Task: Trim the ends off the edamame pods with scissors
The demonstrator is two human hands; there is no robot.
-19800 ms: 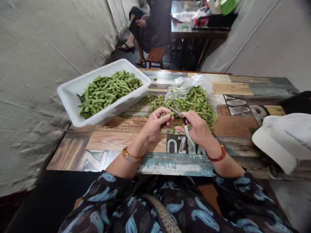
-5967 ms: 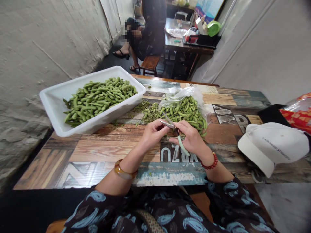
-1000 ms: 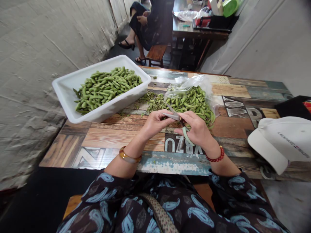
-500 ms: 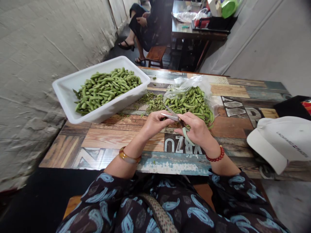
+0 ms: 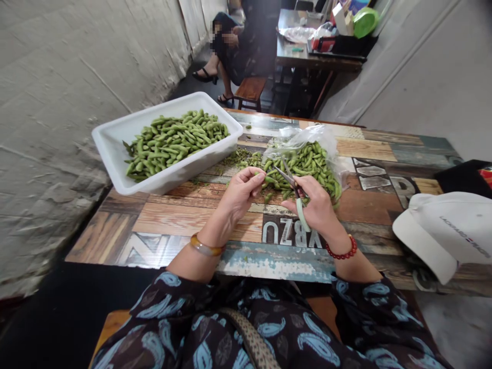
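Note:
My left hand (image 5: 243, 190) is closed in a pinch on a green soybean pod (image 5: 271, 181), which sticks out to the right of the fingertips. Scissors (image 5: 300, 207) with pale green handles are in my right hand (image 5: 315, 200), their blades parted and pointing up and left, close to the pod. Behind both hands a heap of soybean pods (image 5: 313, 161) lies in and around a clear plastic bag (image 5: 300, 139). Small trimmed bits (image 5: 243, 157) are piled left of the heap. A white plastic tub (image 5: 169, 188) at the left holds many pods.
The patterned wooden table (image 5: 192, 215) spans the view. On its right lie a white cap (image 5: 446, 230) and a black box (image 5: 457, 177). A rough wall (image 5: 57, 77) runs along the left. Beyond, a person (image 5: 253, 46) sits on a stool near another table (image 5: 288, 56).
My hands have moved apart. The scissor blades, earlier across my left fingertips, now point farther away beside the pod. The whole view has shifted slightly.

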